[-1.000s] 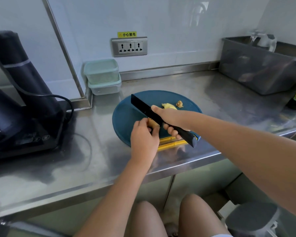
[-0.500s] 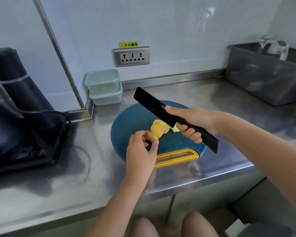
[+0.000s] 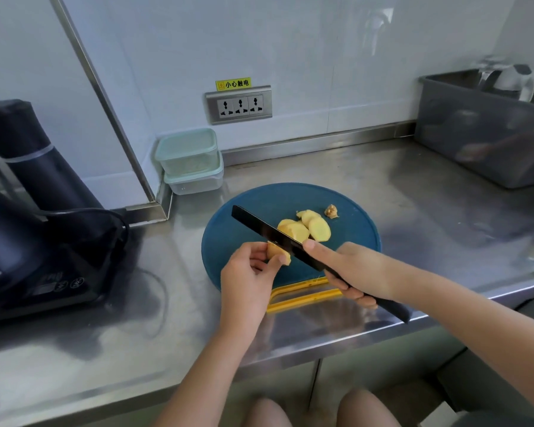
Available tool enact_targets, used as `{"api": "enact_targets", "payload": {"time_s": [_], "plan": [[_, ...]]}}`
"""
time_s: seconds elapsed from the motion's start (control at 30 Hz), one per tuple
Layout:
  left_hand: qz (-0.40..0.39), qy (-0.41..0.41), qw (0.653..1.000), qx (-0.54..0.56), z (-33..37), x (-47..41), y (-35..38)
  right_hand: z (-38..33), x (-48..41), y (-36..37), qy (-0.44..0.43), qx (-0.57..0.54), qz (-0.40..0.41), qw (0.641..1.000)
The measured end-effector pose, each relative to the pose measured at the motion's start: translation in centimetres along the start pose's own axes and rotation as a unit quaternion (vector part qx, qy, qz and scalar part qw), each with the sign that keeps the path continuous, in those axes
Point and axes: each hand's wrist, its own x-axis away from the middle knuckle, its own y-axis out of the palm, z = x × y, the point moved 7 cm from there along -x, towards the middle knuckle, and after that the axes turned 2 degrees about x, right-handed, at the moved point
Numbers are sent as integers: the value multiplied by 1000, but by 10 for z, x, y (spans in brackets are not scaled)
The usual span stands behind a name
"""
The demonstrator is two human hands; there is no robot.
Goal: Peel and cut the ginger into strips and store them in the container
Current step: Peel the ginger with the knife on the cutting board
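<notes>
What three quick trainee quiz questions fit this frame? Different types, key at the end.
1. True or false: the right hand grips the knife.
2. Where do the ginger slices lie? A in a container; B on the blue cutting board; C on the counter.
3. Fill in: the left hand pinches a piece of ____.
Key: 1 true; 2 B; 3 ginger.

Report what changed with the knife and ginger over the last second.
The knife, gripped by the right hand, lifted off the ginger piece, then came back down against it. More slices now show on the cutting board beyond the blade. The left hand kept pinching the ginger piece; the board and stacked containers stayed put.
</notes>
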Motion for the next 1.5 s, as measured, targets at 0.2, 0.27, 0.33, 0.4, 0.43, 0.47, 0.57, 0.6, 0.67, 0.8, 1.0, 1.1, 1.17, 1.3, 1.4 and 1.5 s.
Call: {"api": "enact_targets", "payload": {"time_s": [0.2,0.27,0.33,0.4,0.43,0.47,0.57,0.6,0.67,0.8,1.0,1.1,1.17,1.3,1.4,1.5], "plan": [[5,-7,1000,3,0,-2,0,-6,-2,1,-49,112,94,988],[4,-8,1000,-4,0,-2,1,-7,0,3,-64,122,97,986],[2,-7,1000,-15,1,-2,1,-6,1,4,-74,131,101,983],[3,-3,1000,-22,2,-1,1,-5,1,4,-83,141,109,980],[3,-1,1000,-24,2,-1,1,-4,1,4,-87,144,113,979],[3,1,1000,-25,3,-1,1,-4,1,5,-89,146,116,978],[1,1,1000,-30,4,-1,1,-2,1,6,-96,150,121,976],[0,0,1000,-30,4,-1,1,-2,2,6,-98,150,123,976],[1,-2,1000,-27,4,-1,1,-2,2,5,-100,150,128,975],[1,3,1000,-28,3,-1,2,-3,2,4,-101,144,130,976],[-1,3,1000,-29,6,0,2,-4,5,5,-100,141,127,977],[-1,3,1000,-30,6,1,2,-4,6,5,-96,143,127,977],[-1,1,1000,-31,5,0,2,-4,6,5,-97,143,128,977],[2,2,1000,-31,4,0,2,-5,5,5,-98,143,130,976],[3,5,999,-34,5,1,2,-4,5,5,-97,140,131,977],[4,3,999,-37,5,1,2,-4,6,5,-95,139,132,977]]}}
